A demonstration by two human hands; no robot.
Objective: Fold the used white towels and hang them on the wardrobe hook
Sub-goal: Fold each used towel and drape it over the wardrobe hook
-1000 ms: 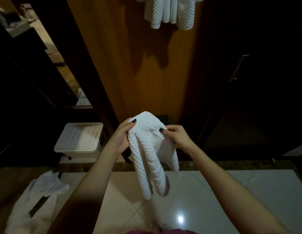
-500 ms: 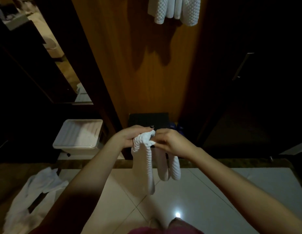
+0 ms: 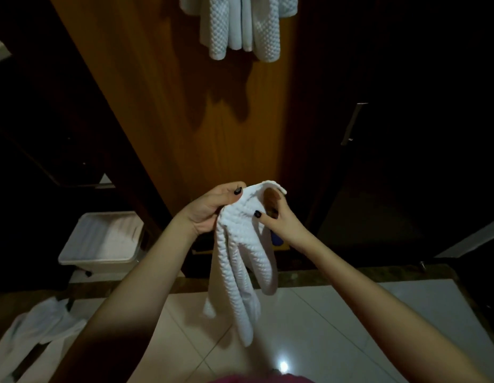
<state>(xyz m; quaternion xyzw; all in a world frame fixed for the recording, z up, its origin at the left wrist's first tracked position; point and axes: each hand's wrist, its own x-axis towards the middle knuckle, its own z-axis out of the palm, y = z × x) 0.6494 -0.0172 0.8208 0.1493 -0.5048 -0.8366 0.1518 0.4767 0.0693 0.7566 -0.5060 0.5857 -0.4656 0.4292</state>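
Observation:
A small white waffle-textured towel (image 3: pixel 240 261) hangs folded in front of me, its folds dangling down over the floor. My left hand (image 3: pixel 210 208) grips its top left corner. My right hand (image 3: pixel 276 217) pinches the top right part, thumb on the front and fingers tucked into a loop of cloth. Another white towel (image 3: pixel 240 23) hangs high on the wooden wardrobe panel (image 3: pixel 201 111); the hook itself is hidden behind it.
A white lidded bin (image 3: pixel 102 241) stands on the floor at the left. White cloth (image 3: pixel 38 335) lies crumpled on the tiles at the lower left. A dark door with a metal handle (image 3: pixel 352 124) is at the right. Glossy floor tiles (image 3: pixel 337 327) lie below.
The towel's top was bunched between both hands half a second ago; now my hands have risen a little and moved apart, opening a loop at the top. The view shifted closer to the hanging towel.

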